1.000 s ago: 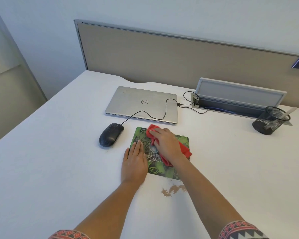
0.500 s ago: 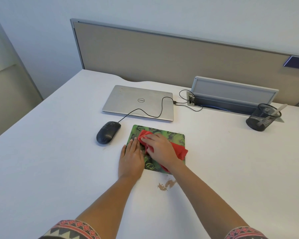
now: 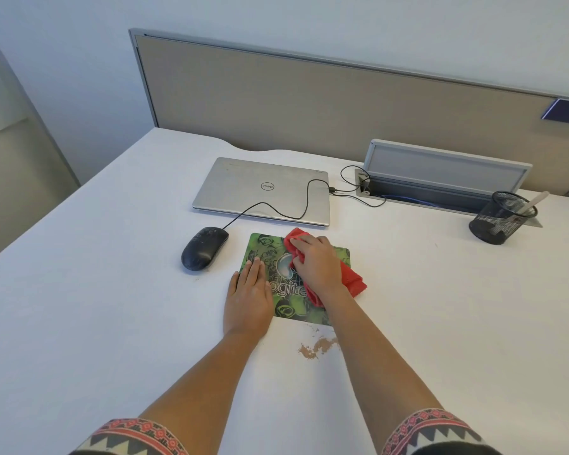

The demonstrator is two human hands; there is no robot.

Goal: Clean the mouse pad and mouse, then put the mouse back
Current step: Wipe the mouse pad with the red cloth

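Note:
A green patterned mouse pad lies on the white desk in front of me. My left hand lies flat on its left edge, fingers straight, pressing it down. My right hand is on a red cloth at the pad's upper middle, fingers curled over the bunched cloth. The cloth's tail sticks out past the pad's right edge. A black wired mouse sits on the desk just left of the pad, apart from both hands.
A closed silver laptop lies behind the pad, the mouse cable running across its lid to an open cable tray. A black mesh pen cup stands at the right. A chipped brown patch marks the desk near the pad's front edge.
My right hand and the red cloth slid toward the pad's left, then back up toward its far edge. My left hand has stayed pressed on the pad's left edge.

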